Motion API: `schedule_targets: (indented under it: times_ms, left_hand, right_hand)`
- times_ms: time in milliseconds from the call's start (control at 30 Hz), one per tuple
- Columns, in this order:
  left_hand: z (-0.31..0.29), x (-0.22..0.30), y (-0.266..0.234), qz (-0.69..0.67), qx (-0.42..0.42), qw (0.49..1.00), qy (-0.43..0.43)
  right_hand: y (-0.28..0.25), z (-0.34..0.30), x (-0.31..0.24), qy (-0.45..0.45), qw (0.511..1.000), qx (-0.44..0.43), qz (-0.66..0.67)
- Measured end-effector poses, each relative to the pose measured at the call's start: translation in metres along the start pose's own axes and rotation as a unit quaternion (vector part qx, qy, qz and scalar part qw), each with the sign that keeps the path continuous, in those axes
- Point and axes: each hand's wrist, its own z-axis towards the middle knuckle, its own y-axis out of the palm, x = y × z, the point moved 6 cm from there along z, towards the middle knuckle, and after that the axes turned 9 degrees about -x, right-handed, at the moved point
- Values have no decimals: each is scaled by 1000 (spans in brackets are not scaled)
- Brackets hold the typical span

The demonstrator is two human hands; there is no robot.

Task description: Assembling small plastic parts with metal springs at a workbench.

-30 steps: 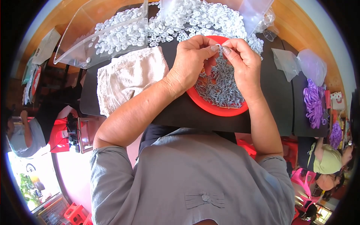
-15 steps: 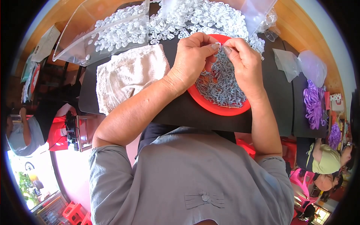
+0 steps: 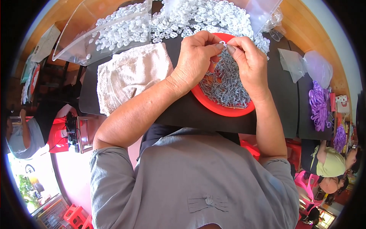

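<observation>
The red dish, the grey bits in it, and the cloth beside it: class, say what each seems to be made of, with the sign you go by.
Red dish: likely plastic; an even, smooth, slightly glossy colour.
Grey bits: thin bent pieces, perhaps metal wire or grey plastic; too small to tell.
Cloth: woven cotton-like fabric; cream, matt, nubbly, folded and creased.

Red tray (image 3: 225, 110) holding grey metal bits (image 3: 227, 86). White plastic pieces (image 3: 206, 15) piled on a black table (image 3: 282, 99), more in a clear bin (image 3: 82, 42). Cream cloth (image 3: 129, 74), textured weave. Purple ribbons (image 3: 318, 105) far right. Grey shirt (image 3: 190, 183), plain.
</observation>
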Motion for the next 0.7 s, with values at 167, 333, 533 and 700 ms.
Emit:
schedule_targets:
  times_ms: [167, 333, 533, 700]
  left_hand:
    - [-1, 1, 0, 1, -7, 1000, -6]
    - [-1, 0, 2, -12, -9, 1000, 5]
    - [0, -4, 2, -11, -7, 1000, 3]
    - [-1, -3, 2, -13, -2, 1000, 20]
  right_hand:
    - [-3, 0, -2, -11, 1000, 15, 26]
    - [-3, 0, -1, 5, 999, 17, 36]
    - [0, 0, -1, -19, 1000, 18, 9]
    - [7, -1, -3, 0, 1000, 19, 20]
